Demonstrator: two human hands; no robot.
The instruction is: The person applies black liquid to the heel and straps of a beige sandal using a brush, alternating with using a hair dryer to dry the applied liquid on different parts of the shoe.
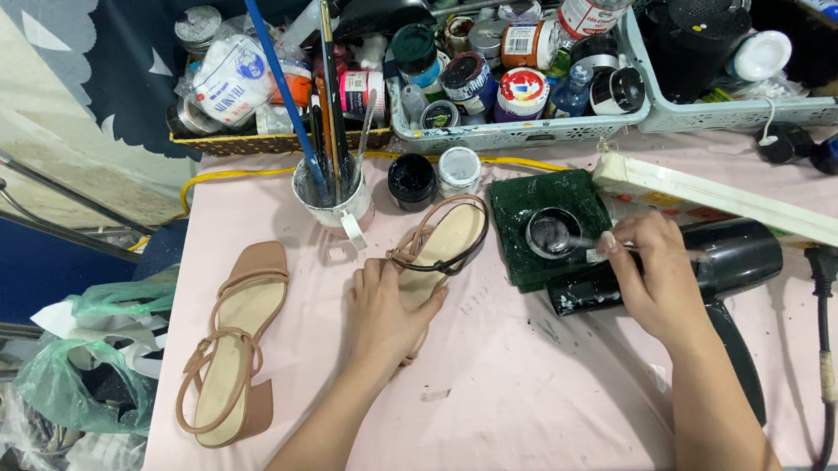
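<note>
Your left hand [383, 313] lies flat over the heel end of the tan strappy sandal [438, 247] on the pink table [510, 378], fingers pressed together and curled lightly over its near edge, pinning it with the toe pointing away from you; your right hand [654, 282] pinches a thin brush handle [611, 246] between thumb and fingertips, its tip reaching into the small round metal cup [551, 232] that sits on the dark green block [553, 223] just right of the sandal; by the look of it you are loading the brush from the cup, with the shoe held ready beside it; the matching sandal [228, 345] lies well apart to your left, untouched; a black hair dryer [710, 262] rests under your right wrist, its cord trailing to the right, and a white cup of brushes [336, 197] stands just beyond the held sandal, with two small jars [434, 176] beside it and baskets of paint pots [517, 88] along the back; the coming stroke would seem to call for a steady carry from cup to shoe, short as the gap is, with the left hand keeping the sandal from sliding and clear of the spot to be touched; what is in the cup I cannot tell.
</note>
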